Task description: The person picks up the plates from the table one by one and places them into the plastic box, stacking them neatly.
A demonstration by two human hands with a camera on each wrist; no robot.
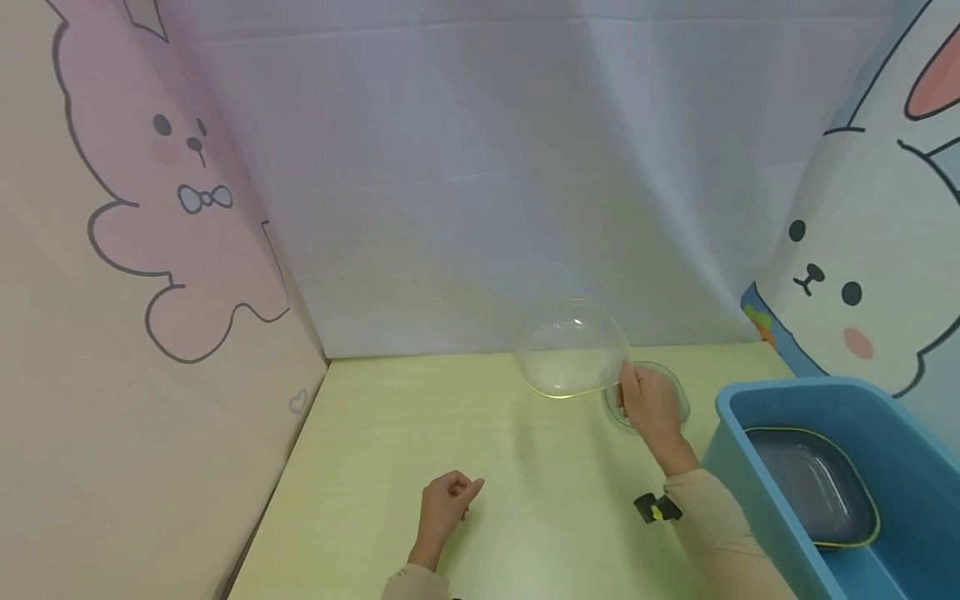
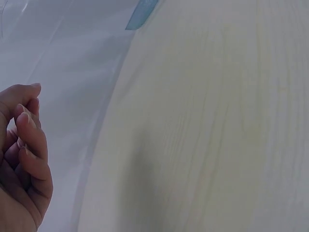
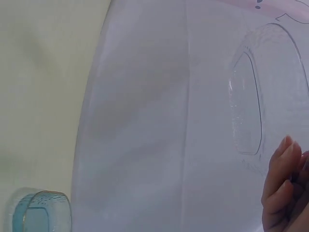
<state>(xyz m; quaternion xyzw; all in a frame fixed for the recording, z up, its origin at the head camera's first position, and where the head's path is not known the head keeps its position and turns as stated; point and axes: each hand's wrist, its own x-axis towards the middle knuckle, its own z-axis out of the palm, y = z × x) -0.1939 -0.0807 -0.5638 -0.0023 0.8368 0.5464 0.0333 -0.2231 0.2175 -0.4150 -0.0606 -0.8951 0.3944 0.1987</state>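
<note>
My right hand [image 1: 651,407] grips the rim of a clear, see-through bowl [image 1: 572,354] with a thin yellowish edge. The bowl is held up above the far part of the table, tilted. In the right wrist view, its rounded-square base and wall show beside the fingers [image 3: 282,169]. Beneath and behind that hand, another clear container [image 1: 681,398] sits on the table, partly hidden by the hand. Over the nearer middle of the table my left hand [image 1: 447,507] hangs loosely curled and holds nothing; the left wrist view shows its bent fingers [image 2: 36,159].
At the right stands a blue plastic tub [image 1: 738,454], with a clear yellow-rimmed dish [image 1: 813,483] inside it. The pale wooden table [image 1: 360,467] meets a white cloth backdrop [image 1: 450,208] at the back. Printed cartoon panels flank both sides.
</note>
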